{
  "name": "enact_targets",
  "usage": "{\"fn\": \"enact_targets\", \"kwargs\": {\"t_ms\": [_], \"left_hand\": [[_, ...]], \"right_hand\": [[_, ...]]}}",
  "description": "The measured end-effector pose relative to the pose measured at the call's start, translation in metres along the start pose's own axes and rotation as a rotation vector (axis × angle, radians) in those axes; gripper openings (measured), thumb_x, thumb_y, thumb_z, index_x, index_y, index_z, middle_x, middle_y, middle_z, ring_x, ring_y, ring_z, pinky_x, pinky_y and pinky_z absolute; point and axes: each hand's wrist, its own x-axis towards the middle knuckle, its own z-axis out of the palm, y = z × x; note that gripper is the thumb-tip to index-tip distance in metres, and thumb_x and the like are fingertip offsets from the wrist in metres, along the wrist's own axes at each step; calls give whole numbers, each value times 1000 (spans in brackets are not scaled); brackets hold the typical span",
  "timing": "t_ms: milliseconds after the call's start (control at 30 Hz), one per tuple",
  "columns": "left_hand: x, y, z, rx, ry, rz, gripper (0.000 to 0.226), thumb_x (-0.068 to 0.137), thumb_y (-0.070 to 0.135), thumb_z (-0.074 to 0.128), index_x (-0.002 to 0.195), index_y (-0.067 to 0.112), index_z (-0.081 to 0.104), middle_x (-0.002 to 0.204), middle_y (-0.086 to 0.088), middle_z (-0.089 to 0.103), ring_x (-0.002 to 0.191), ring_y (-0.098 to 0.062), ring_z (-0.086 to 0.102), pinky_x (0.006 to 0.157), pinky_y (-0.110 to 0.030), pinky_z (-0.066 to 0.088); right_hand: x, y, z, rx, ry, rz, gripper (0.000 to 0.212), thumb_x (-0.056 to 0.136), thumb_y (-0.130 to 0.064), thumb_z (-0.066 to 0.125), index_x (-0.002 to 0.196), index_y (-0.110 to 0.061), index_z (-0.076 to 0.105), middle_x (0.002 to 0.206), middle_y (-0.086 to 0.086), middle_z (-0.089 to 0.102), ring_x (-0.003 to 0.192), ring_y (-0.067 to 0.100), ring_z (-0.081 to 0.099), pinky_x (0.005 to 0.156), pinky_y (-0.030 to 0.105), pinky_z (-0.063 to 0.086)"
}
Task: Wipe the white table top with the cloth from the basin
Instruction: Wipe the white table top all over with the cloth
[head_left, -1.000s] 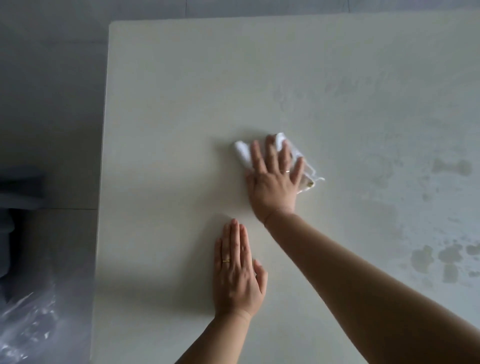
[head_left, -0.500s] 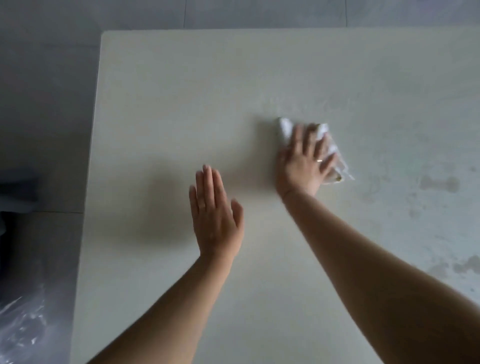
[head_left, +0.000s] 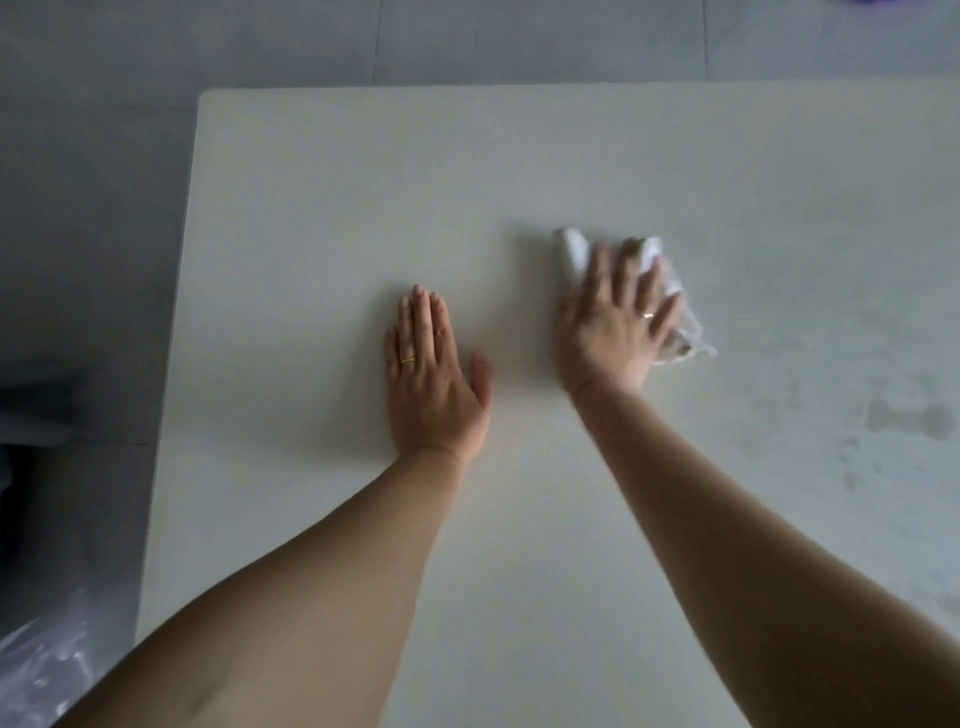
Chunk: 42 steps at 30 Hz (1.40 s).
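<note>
My right hand (head_left: 615, 327) is flat, fingers spread, pressing the white cloth (head_left: 572, 253) onto the surface (head_left: 311, 208). Left hand (head_left: 434, 374) lies open beside it, holding nothing. Damp blotches (head_left: 906, 418) sit right of the cloth hand, so I'd sweep that way.

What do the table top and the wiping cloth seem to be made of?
Table top: looks like smooth matte off-white laminate or painted board; damp patches sit on its surface. Cloth: thin soft white fabric, possibly cotton; it bunches and folds under the right hand.
</note>
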Motion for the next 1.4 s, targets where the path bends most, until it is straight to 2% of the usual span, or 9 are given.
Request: {"fn": "enact_targets", "kwargs": {"t_ms": [200,267,400,467,633,767,1000,1267,1400], "left_hand": [[2,3,-5,10,-25,-13,69,92,41,26,146,0,26,155,-16,22,145,-29,18,118,-41,14],[1,2,-5,22,-37,-18,70,89,40,28,148,1,23,157,-14,19,146,-28,15,119,-40,12],[2,4,-7,31,-39,-25,70,88,38,31,147,1,25,156,-15,20,145,-29,17,118,-40,13],[2,4,-7,30,-57,-25,70,88,37,32,147,1,25,156,-16,21,145,-29,18,118,-40,13],[3,4,-6,56,-73,-37,69,88,38,33,147,2,27,155,-16,23,145,-29,18,118,-42,13],[3,3,-7,46,-69,-33,70,86,37,35,146,1,27,155,-16,23,144,-30,19,117,-42,14],[3,3,-6,55,-86,-31,71,85,36,35,146,0,28,155,-17,24,144,-31,21,117,-43,15],[3,4,-9,50,-95,-37,71,85,36,36,146,0,28,155,-16,24,144,-30,21,117,-43,15],[3,3,-7,53,-85,-26,71,85,35,37,146,0,28,155,-16,23,144,-31,21,117,-42,13]], "right_hand": [[-5,-9,-3,-95,-161,-630,54,96,-47,31,148,-31,23,158,-2,17,146,23,8,115,45,-5],[25,17,-10,-176,-117,-565,57,95,-51,30,148,-32,22,158,-2,14,146,22,10,114,50,0],[69,27,-16,-58,-44,18,58,93,-50,25,148,-34,17,159,-4,8,146,22,-1,115,54,-7],[63,-2,-9,-22,-27,119,60,92,-44,29,149,-31,15,159,-2,8,146,26,-5,113,56,-11],[17,-52,12,-61,-132,-400,56,96,-44,31,149,-33,16,159,-6,8,146,26,-5,111,52,-15],[64,-8,-8,-181,-178,-706,58,95,-53,32,148,-35,18,159,-4,11,145,24,9,113,49,2],[102,-19,-8,-16,-31,21,56,95,-45,30,149,-32,17,159,-4,9,146,25,-3,114,55,-9],[90,-54,3,-176,-159,-727,57,95,-49,32,148,-33,18,159,-4,12,146,24,7,113,52,-1],[150,-23,-7,-133,-63,-366,56,95,-52,25,148,-35,17,159,-5,10,146,22,6,113,54,-3]]}}
